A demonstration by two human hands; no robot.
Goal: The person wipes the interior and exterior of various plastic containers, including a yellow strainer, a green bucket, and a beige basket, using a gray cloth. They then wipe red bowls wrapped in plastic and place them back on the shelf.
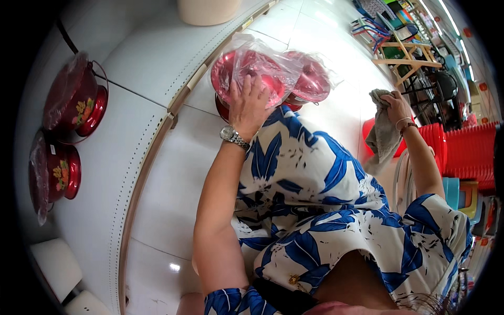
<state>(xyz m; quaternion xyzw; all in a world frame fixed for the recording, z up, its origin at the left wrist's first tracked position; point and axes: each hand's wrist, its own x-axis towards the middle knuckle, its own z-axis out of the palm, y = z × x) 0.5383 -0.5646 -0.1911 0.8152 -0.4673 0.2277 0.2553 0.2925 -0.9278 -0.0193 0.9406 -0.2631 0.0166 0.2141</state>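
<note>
My left hand (pixel 249 108), with a metal watch on the wrist, lies spread on a red metal pot (pixel 224 75) loosely wrapped in clear plastic. Just beyond it on the tiled floor stands a second plastic-wrapped red pot (pixel 315 80), touching or nearly touching the first. Held out to the right, my right hand (pixel 395 108) grips a crumpled grey-green cloth (pixel 380 134) that hangs down. How the left fingers meet the plastic underneath is partly hidden.
Two red pots with floral prints (pixel 84 114) (pixel 61 173) stand on a white shelf (pixel 130 78) at left. A beige container (pixel 208 10) is at the top. Stacked red plastic tubs (pixel 468 151) and a wooden folding frame (pixel 413 62) are at right.
</note>
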